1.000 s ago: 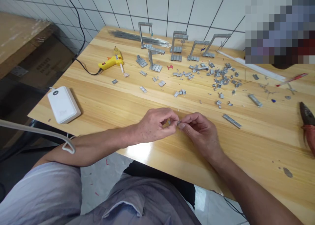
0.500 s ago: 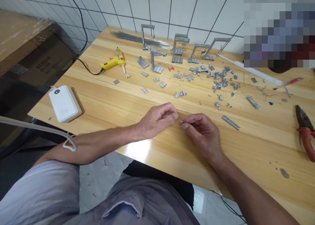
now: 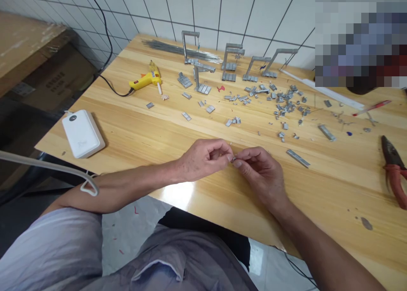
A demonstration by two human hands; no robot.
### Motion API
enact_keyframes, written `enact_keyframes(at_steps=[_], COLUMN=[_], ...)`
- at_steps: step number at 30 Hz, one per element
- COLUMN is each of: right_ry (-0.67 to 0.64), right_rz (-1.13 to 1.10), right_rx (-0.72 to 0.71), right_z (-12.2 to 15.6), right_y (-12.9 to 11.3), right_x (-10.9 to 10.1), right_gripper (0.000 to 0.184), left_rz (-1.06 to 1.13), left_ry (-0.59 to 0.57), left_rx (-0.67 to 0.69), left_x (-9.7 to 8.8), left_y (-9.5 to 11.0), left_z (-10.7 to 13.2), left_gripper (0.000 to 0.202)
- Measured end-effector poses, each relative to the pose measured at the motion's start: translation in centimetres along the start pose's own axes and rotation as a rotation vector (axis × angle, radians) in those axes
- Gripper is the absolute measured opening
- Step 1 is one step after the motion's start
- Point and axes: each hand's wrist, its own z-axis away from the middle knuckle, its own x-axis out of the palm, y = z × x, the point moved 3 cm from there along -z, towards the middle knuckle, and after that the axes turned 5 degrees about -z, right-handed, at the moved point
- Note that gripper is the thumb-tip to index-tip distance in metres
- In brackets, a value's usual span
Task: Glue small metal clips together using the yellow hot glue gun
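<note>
Over the front of the wooden table point(image 3: 133, 130), my left hand point(image 3: 205, 158) and my right hand point(image 3: 262, 174) meet at their fingertips. A tiny grey metal piece point(image 3: 234, 159) is pinched between the thumb and forefinger of my right hand. The left thumb and forefinger are closed right at the piece's other side; its shape is mostly hidden by the fingers. A strip of joined staples point(image 3: 298, 158) lies just right of my right hand. Beyond the hands, short staple pieces point(image 3: 286, 102) are scattered, and several small frames built of staples point(image 3: 202, 79) stand farther back.
A yellow glue gun point(image 3: 146, 79) and a white power bank point(image 3: 83, 134) lie on the left. Red-handled pliers point(image 3: 394, 172) rest at the right edge. Thin metal wires point(image 3: 181, 51) lie by the wall, with a white stick point(image 3: 327, 90) and a red pen point(image 3: 372, 108) at right.
My left hand has moved slightly right and down, so its fingertips now meet those of my right hand at the small metal piece. The right hand has barely moved.
</note>
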Motion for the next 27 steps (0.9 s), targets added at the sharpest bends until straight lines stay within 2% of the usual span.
enact_keyframes(at_steps=[17,22,27], right_ry=[-0.013,-0.009,-0.008], right_rz=[-0.016,-0.017,-0.072], right_rx=[0.02,0.032,0.07], right_z=[-0.15,-0.15,-0.19], right_y=[0.0,-0.14,-0.22], right_x=[0.11,0.08,0.13], right_gripper=[0.01,0.012,0.016], left_rz=[0.085,0.163,0.132], left_ry=[-0.012,-0.048,-0.047], left_rx=[-0.011,0.018,0.005], left_x=[0.09,0.04,0.04], left_y=[-0.28,-0.15,-0.21], left_z=[-0.01,-0.14,-0.01], left_gripper=[0.022,0.023,0.025])
